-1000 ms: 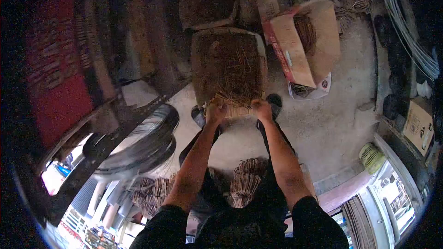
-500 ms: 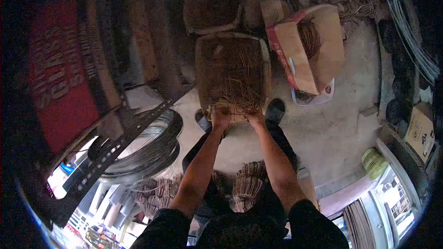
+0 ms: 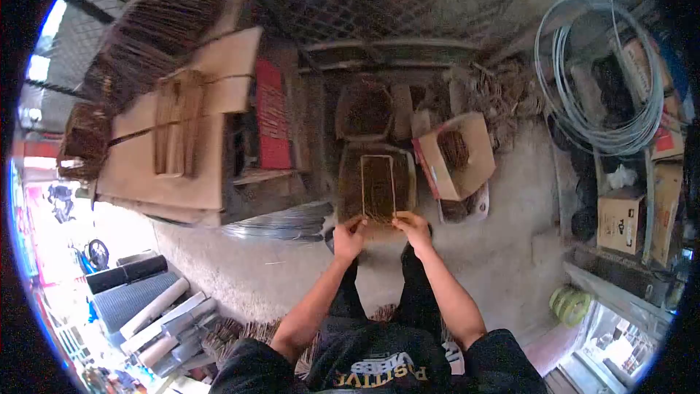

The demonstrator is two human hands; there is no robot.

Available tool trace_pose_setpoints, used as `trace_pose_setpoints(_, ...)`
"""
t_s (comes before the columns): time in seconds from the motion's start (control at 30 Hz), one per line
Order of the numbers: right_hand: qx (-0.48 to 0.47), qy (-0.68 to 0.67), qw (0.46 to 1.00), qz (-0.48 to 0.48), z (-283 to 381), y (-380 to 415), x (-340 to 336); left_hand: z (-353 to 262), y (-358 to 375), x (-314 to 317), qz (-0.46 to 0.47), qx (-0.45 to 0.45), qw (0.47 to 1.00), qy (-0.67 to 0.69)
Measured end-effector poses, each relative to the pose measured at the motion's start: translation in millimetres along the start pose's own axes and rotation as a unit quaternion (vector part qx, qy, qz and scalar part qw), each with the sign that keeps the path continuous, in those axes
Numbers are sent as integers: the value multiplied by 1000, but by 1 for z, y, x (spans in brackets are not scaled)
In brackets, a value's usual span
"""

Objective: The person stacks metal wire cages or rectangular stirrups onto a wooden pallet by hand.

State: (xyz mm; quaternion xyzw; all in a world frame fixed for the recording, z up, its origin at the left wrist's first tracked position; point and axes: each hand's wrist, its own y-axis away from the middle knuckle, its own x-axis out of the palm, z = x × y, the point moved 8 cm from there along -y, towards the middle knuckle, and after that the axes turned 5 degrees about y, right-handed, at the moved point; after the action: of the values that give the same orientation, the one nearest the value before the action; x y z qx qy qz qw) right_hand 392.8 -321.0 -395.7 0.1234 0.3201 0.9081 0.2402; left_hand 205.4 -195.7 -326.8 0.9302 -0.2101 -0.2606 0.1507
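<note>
Far left of the carton and nearer the person lie rolls (image 3: 138,292). Left of the carton too, a cardboard sheet (image 3: 208,135) carries bent wires (image 3: 179,124), then comes a red sign (image 3: 273,113). A floor coil (image 3: 281,222) lies between these and the hands.

Just left of the carton, the left hand (image 3: 350,239) pinches the near left end of a rectangular wire frame (image 3: 393,184). The frame extends over a bin (image 3: 413,179) beside the carton; whether they touch, I cannot tell. The right hand (image 3: 413,232) pinches its near right end, thumb and fingers close together.

The carton (image 3: 474,149) itself holds dark wire (image 3: 453,150). Right of it are a yellow-green basket (image 3: 571,306), a pale coil (image 3: 563,91) and a box (image 3: 620,224).
</note>
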Motion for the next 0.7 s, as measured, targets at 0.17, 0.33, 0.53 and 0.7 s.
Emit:
trace_pose_setpoints(0.17, -123, 52, 991, -7, 103, 55, 19, -92, 34, -59, -24, 59, 994, 91)
trace_pose_setpoints(0.33, -237, 136, 962, -9, 215, 129, 58, -149, 63, -123, -61, 98, 982, 148)
trace_pose_setpoints(0.53, -387, 246, 889, -17, 302, 203, 123, -206, 92, -209, -109, 165, 970, 139)
trace_pose_setpoints(0.7, -496, 257, 829, 19, 353, 216, 183, -236, 98, -286, -138, 164, 966, 144)
